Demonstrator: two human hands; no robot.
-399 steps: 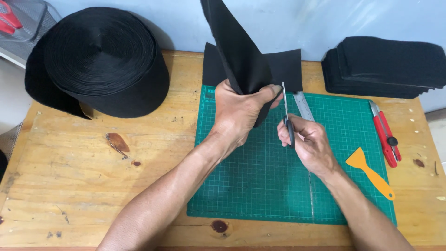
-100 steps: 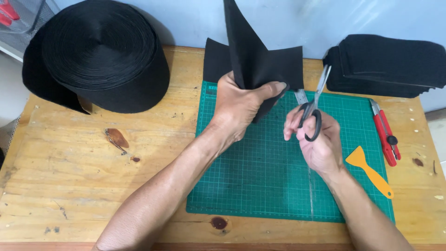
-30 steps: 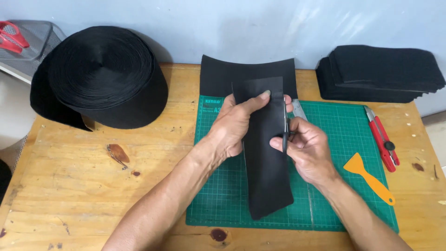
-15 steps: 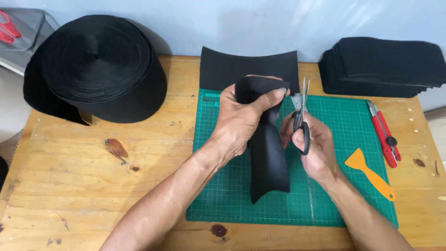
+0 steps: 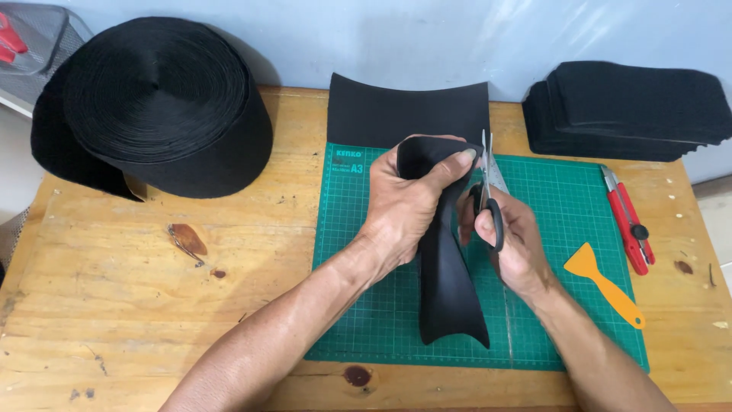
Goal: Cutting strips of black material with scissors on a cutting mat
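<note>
Left hand (image 5: 404, 210) clamps the folded black fabric strip (image 5: 446, 282), long axis running far-to-near. Right hand (image 5: 512, 243), just right of the strip, grips the scissors (image 5: 488, 194), blades pointing far.

Just one printed mark (image 5: 350, 158) to report: small, white, stamped flat on the far left corner of the green cutting mat (image 5: 579, 229), just to the left of the left hand (image 5: 404, 214) and a little beyond its knuckles. Two short parts side by side, the left one smaller, the right one bolder. Well apart from the right hand (image 5: 518, 244). Around both hands, fine pale grid lines (image 5: 564, 198) printed over the same green, with tick marks along the near edge.
</note>
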